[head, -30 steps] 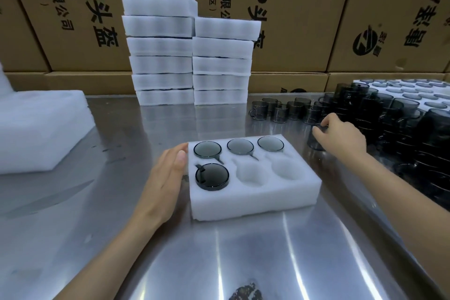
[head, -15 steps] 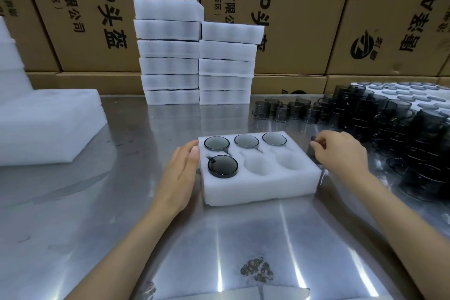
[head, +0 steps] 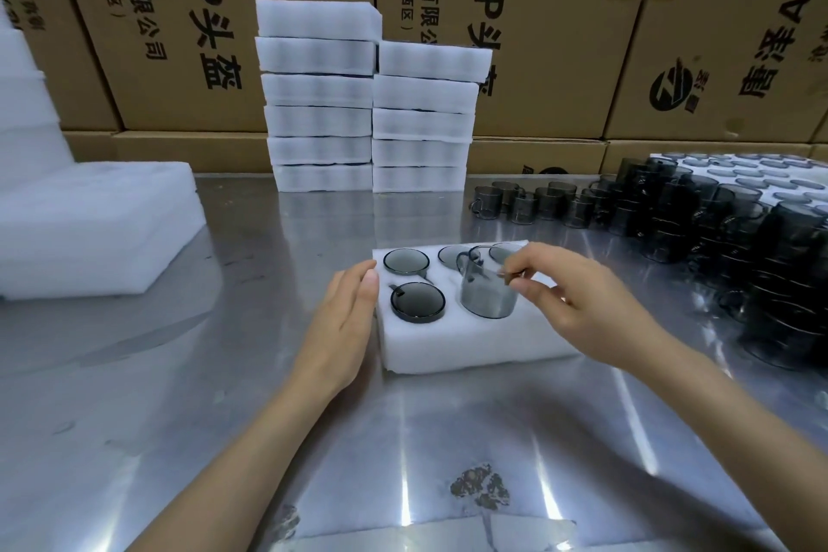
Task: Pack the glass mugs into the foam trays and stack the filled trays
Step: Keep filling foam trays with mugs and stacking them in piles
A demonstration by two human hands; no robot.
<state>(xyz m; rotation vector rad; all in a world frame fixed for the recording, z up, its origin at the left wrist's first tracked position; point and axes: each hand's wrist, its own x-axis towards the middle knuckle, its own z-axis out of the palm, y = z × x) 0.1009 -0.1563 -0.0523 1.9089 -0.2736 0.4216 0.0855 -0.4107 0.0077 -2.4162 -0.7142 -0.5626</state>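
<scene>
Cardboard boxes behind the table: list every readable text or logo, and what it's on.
"科技有限公司" with smaller "开发区(西区)": left cardboard box.
"O-P头盔", top cut off: same box.
"科技有限公", "(西区)" and "O-P头", partly hidden by the foam tray stacks: middle box.
"AH", then characters too skewed to read, beside a round black logo: right box.
Glass mugs and foam: no text visible.

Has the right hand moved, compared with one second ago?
Yes. The right hand was beside the foam tray, near the loose mugs. Now it is over the tray's middle front pocket, holding a glass mug.
</scene>
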